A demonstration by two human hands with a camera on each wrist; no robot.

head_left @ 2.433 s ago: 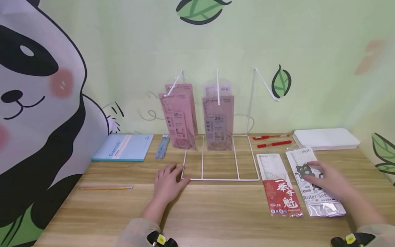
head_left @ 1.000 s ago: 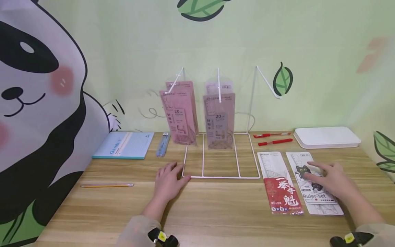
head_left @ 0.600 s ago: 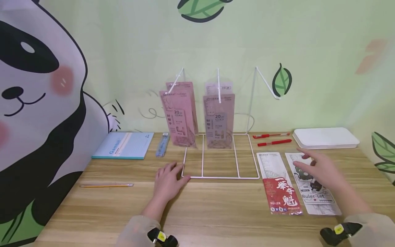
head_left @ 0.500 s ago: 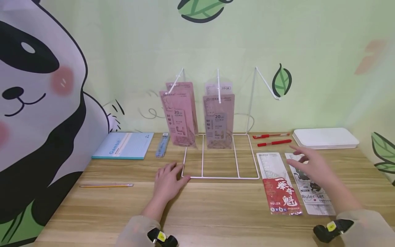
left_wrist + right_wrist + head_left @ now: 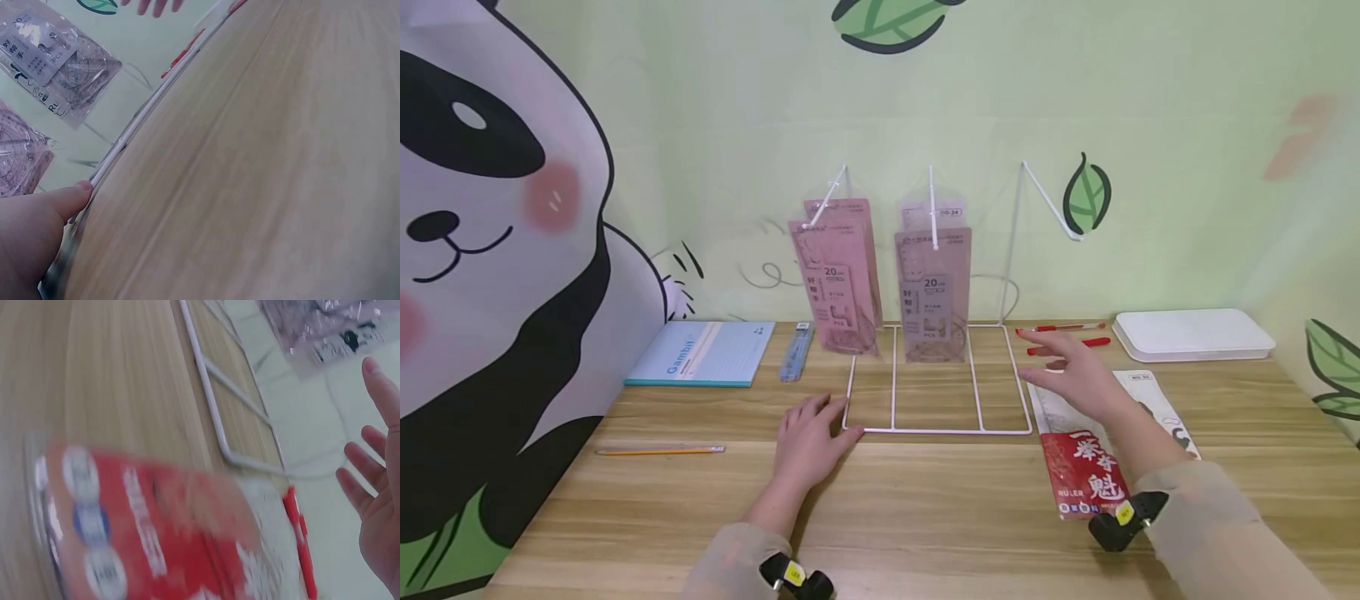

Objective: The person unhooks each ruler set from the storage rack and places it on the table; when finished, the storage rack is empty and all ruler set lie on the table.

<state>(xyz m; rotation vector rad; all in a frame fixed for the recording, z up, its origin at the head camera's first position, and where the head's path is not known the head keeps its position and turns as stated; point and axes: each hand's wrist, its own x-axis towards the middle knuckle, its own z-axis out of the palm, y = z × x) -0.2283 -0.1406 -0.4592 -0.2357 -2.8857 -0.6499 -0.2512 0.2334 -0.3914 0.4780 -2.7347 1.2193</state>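
At the front left corner of a white wire display rack (image 5: pixel 936 432) my left hand (image 5: pixel 808 442) rests with relaxed fingers, its thumb touching the wire in the left wrist view. My right hand (image 5: pixel 1075 375) holds nothing, fingers spread apart, over the top of a red-and-white ruler set pack (image 5: pixel 1082 467) on the table. A white ruler set pack (image 5: pixel 1150 387) with a cat print lies beside it, partly hidden by the right forearm. From the rack's left hook hang pink ruler set packs (image 5: pixel 835 283); mauve-looking packs (image 5: pixel 932 292) hang from the middle hook.
The rack's right hook (image 5: pixel 1051 204) carries no pack. Two red pens (image 5: pixel 1093 342) and a white flat case (image 5: pixel 1195 335) lie at the back right. To the left are a blue notebook (image 5: pixel 700 354), a small blue pack (image 5: pixel 796 352) and a pencil (image 5: pixel 658 451).
My right hand has lifted off the cat-print ruler set pack and moved left, over the red-and-white one. The cat-print pack stays on the table. My left hand has kept its place at the rack.
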